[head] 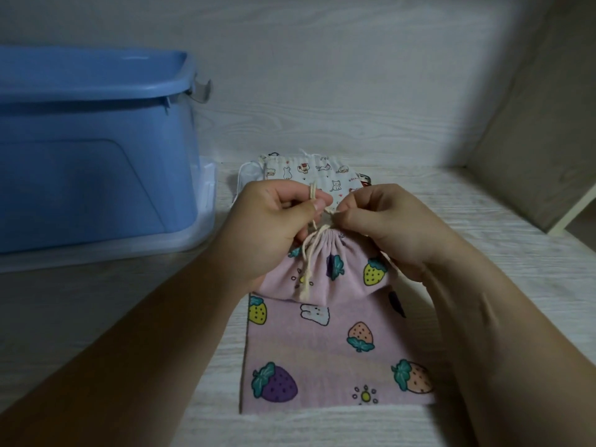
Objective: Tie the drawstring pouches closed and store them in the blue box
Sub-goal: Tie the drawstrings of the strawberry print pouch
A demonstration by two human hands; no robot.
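1. The box (90,175) stands on a lid (206,221) at the left of the worktop (516,221).
2. A flat pouch (322,359) lies on the worktop, right of the box and nearest the person.
3. The held pouch (351,285) overlaps the flat pouch's far end.
4. The rear pouch (309,171) lies behind both, towards the wall (322,75).
5. The left grip (271,227) and right grip (387,227) flank the held pouch's mouth, each pinching its cord (309,269).
6. A side panel (532,140) stands at the right.
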